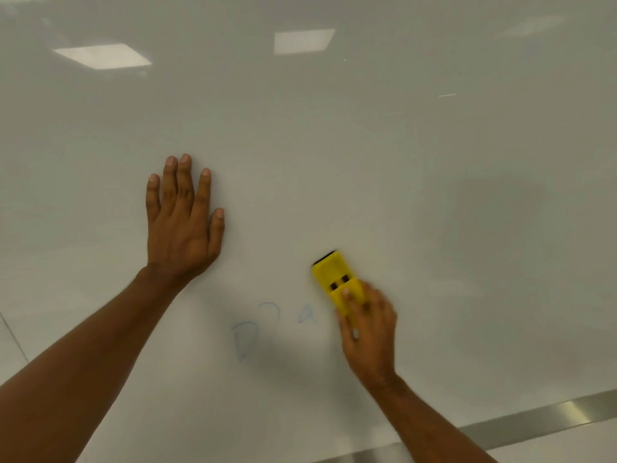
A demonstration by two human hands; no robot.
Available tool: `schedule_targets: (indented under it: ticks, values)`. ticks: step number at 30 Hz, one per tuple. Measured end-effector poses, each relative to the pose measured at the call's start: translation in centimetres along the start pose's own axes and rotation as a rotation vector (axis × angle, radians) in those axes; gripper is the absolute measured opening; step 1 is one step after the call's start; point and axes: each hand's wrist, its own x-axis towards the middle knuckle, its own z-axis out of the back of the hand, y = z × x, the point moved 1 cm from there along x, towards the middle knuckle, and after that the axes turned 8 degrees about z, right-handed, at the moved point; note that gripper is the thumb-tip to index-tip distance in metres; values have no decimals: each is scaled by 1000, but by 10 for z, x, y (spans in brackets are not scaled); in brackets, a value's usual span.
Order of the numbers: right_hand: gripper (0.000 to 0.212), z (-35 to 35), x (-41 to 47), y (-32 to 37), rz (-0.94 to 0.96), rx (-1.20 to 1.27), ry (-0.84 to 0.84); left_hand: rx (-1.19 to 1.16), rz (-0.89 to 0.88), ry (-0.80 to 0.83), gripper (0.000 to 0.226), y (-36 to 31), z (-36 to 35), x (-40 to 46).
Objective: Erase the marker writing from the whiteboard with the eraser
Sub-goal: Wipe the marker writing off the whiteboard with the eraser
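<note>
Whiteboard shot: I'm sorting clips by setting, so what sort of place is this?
Probably an office or classroom. A large glossy whiteboard with a metal rail fills the view, and it reflects rectangular ceiling light panels.

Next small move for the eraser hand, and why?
Probably sweep the yellow eraser down-left. The right hand holds it against the whiteboard, right of the faint blue writing, which is still visible. The left hand rests flat, clear of it.
</note>
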Motion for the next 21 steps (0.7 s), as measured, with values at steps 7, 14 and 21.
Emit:
schedule_targets:
  ticks: [7,14,21]
  values:
    - [56,-28,-49,32,569,-1,337,2,-7,-7,64,1,0,0]
    - [53,-17,23,45,121,92,54,16,1,-14,62,1,-2,-2]
    - [47,-46,-56,82,571,52,387,14,6,6,64,0,-1,-2]
